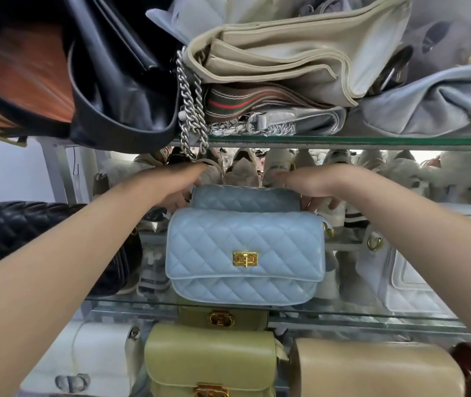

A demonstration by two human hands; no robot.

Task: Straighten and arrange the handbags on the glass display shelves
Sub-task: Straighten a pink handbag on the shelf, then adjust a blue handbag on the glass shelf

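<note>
Two light blue quilted handbags stand one behind the other on the middle glass shelf [343,312]. The front blue bag [244,256] has a gold clasp and faces me upright. The rear blue bag [245,199] stands just behind it, only its top showing. My left hand [175,186] grips the rear bag's left end, and my right hand [311,187] grips its right end, fingers curled over the top corners. Both forearms reach in from the lower corners.
Upper glass shelf [372,141] carries a black bag [119,81], a beige bag [286,53] with a hanging chain [192,110] and a pale blue bag [443,104]. Black quilted bag [13,230] left, white bag [417,276] right. Green bags [211,359] and tan bag [377,368] below.
</note>
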